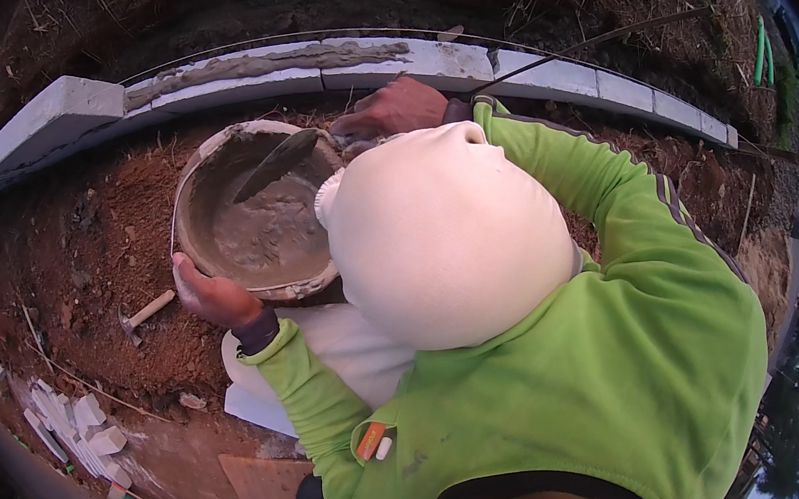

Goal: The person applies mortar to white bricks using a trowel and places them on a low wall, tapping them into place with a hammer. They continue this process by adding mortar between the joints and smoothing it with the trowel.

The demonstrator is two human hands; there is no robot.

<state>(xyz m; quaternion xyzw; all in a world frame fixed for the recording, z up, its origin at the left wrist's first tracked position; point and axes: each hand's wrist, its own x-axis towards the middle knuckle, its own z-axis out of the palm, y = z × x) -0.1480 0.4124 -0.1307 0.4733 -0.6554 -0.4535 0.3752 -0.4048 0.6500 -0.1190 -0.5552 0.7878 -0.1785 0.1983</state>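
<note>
A round tub with a mortar-smeared rim stands on the soil in front of me. Grey wet mortar lies in its bottom. My left hand grips the near left rim, fingers outside the wall. At the far right of the rim, my right hand is closed round the handle end of a trowel; the handle itself is mostly hidden. The trowel's grey blade slants down to the left inside the tub, above the mortar. A large pale cloth shape, probably my bent knee, hides part of the tub's right side.
Beyond the tub runs a low row of white blocks, with a mortar strip on top and a taut string behind. A raised block sits at left. A hammer lies on the soil. White block pieces are piled lower left.
</note>
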